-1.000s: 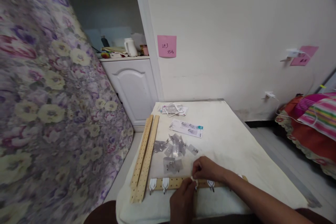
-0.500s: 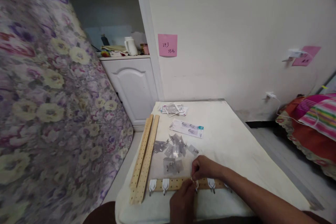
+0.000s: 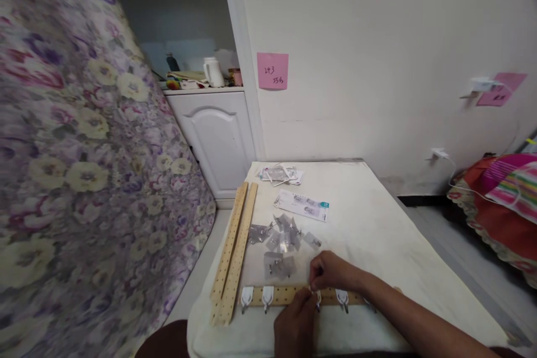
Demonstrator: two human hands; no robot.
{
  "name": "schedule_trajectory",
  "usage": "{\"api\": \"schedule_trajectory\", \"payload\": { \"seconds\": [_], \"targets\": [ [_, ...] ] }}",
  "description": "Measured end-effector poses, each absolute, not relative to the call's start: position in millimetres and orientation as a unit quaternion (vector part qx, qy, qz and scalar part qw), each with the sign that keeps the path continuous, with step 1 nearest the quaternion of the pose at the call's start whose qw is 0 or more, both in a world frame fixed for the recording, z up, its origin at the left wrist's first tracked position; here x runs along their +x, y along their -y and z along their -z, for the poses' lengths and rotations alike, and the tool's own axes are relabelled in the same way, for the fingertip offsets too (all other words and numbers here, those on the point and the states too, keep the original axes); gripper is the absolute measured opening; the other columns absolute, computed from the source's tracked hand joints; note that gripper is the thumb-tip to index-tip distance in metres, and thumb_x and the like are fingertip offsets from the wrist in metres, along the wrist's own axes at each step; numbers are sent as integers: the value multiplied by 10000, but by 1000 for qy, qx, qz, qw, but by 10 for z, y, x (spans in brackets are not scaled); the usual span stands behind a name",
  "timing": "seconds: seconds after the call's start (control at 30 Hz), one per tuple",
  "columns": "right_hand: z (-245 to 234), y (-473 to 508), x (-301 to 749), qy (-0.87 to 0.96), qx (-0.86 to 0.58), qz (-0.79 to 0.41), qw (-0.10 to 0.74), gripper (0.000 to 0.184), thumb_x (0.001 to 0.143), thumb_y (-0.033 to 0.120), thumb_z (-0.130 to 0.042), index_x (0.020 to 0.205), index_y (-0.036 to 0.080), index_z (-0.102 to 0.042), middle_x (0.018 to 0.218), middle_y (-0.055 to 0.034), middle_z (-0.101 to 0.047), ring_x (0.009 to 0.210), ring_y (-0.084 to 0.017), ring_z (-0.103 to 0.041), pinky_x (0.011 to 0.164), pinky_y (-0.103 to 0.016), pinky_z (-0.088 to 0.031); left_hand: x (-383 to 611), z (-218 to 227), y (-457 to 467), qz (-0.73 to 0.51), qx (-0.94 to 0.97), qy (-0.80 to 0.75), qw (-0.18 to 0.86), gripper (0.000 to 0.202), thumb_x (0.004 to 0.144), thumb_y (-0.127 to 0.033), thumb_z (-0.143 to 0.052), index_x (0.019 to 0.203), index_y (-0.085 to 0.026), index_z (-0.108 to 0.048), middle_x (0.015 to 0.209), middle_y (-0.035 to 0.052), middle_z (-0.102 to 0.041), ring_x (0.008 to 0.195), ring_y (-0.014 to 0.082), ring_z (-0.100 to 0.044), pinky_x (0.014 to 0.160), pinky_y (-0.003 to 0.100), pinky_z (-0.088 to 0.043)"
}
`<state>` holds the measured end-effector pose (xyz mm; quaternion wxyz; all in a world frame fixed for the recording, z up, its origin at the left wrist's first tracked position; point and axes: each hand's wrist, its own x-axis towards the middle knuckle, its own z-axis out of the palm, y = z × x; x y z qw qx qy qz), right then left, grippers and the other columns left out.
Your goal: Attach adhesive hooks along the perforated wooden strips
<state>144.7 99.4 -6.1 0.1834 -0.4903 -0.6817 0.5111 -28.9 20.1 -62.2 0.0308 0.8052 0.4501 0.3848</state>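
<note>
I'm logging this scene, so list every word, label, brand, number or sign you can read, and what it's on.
"243": left pink note, on the wall; the handwriting below it is unclear.
Right pink note: writing too blurred to read.
Card: print too small to read.
Far packaging: nothing legible.

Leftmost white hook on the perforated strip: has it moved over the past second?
No. Judged against the two perforated wooden strips lying at left, the leftmost white hook has kept its place; both just appear slightly farther right in the picture.
</note>
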Motion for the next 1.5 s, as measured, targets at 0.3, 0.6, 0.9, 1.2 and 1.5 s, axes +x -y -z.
{"api": "schedule_trajectory", "payload": {
  "seconds": [0.3,0.6,0.9,1.2,1.5],
  "targets": [
    [120,-1034,1427,664,-490,-538,172,69,565,141,-694,633,151,-685,516,58,-584,501,-79,-504,482,-174,-373,-289,580,-206,-391,802,-450,36,326,943,-279,-355,1012,-269,-673,993,35,-730,826,119,-700,674,153,-537],
    [200,-1039,1404,657,-498,-538,175,89,557,95,-671,625,150,-653,529,71,-586,521,-72,-495,494,-167,-355,-306,629,-221,-359,812,-459,23,377,958,-322,-288,1022,-291,-658,970,19,-729,749,123,-704,593,176,-538],
    [142,-1037,1425,665,-497,-531,169,81,561,112,-698,622,158,-669,504,76,-569,496,-66,-489,482,-165,-346,-317,545,-203,-273,826,-493,12,305,899,-202,-394,1035,-311,-644,1024,8,-706,727,135,-699,578,192,-525],
    [267,-1094,1453,643,-491,-564,166,111,531,166,-752,605,151,-671,476,81,-563,456,-57,-477,456,-163,-349,-298,527,-174,-256,809,-528,29,297,840,-173,-470,1011,-331,-654,1023,-7,-710,746,132,-692,597,180,-502],
    [297,-1075,1417,639,-503,-554,179,118,510,128,-747,593,150,-665,487,71,-579,472,-66,-476,473,-176,-345,-285,584,-192,-246,800,-543,60,317,821,-170,-492,1018,-358,-656,996,-30,-719,736,142,-690,602,188,-494]
  ]
}}
